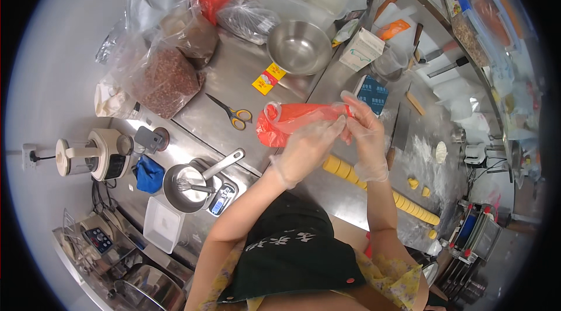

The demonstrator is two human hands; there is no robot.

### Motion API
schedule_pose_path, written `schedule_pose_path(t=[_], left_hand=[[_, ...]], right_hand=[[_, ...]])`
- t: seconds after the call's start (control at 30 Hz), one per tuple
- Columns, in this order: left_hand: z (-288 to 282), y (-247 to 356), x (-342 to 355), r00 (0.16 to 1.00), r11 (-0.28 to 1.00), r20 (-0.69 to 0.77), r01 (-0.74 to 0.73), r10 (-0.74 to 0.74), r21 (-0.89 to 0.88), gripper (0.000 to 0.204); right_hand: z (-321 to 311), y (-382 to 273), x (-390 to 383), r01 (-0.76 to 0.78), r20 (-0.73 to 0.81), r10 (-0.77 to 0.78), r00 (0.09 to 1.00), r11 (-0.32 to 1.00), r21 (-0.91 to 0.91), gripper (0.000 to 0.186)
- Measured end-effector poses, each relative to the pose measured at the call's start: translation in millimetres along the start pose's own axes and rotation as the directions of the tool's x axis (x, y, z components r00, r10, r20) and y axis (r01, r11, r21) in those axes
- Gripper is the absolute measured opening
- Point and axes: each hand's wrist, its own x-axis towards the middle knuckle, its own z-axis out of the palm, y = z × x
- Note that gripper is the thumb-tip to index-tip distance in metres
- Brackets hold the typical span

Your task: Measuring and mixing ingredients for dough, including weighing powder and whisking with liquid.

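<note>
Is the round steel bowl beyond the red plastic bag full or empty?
Empty, it appears: the steel bowl shows its bare, shiny bottom and inner wall, with nothing visible inside.

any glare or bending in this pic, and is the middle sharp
Head view: straight edges curve toward the black rim; head view: pale glare marks the steel table and bowl; head view: the red bag and scissors look fairly sharp.

Gap btwn scissors [238,118] & yellow packet [269,79], bowl [299,48] beyond, red bag [273,127] blocking mid, dough row [415,207] + cleaver [401,130] R.
</note>
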Motion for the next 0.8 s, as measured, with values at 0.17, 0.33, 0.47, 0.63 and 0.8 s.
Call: schedule_pose_path(t=[0.17, 0.33, 0.47, 0.63, 0.8], left_hand=[[26.4, -61.0, -50.4, 0.35, 0.628, 0.74, -0.391, -0.575, 0.673, 0.04], [7.2, -82.1, -73.2, 0.522, 0.546, 0.558, -0.197, -0.645, 0.814, 0.069], [2.1, -63.7, -52.8, 0.639, 0.502, 0.549, -0.28, -0.539, 0.818, 0.052], [-11.1, -79.2, -61.3, 0.692, 0.573, 0.116, 0.477, -0.712, 0.666, 0.058], [6.1, -103.2, -57.7, 0.516, 0.355, -0.099, 0.703, -0.851, 0.617, 0.015]], right_hand=[[-44.4, 36.4, 9.2, 0.226, 0.027, -0.225, 0.974, 0.947, -0.227, 0.036], [-12.3, 63.7, 24.7, 0.004, 0.02, -0.527, 0.85, -0.031, -1.0, 0.023], [-40.0, 123.0, 57.6, -0.034, 0.0, -0.283, 0.959, -0.117, -0.993, 0.026], [-77.1, 117.3, 67.7, -0.403, -0.03, 0.403, 0.915, 0.905, -0.133, 0.03], [-86.2, 158.2, 56.8, -0.408, 0.229, 0.339, 0.913, 0.729, 0.549, 0.039]])
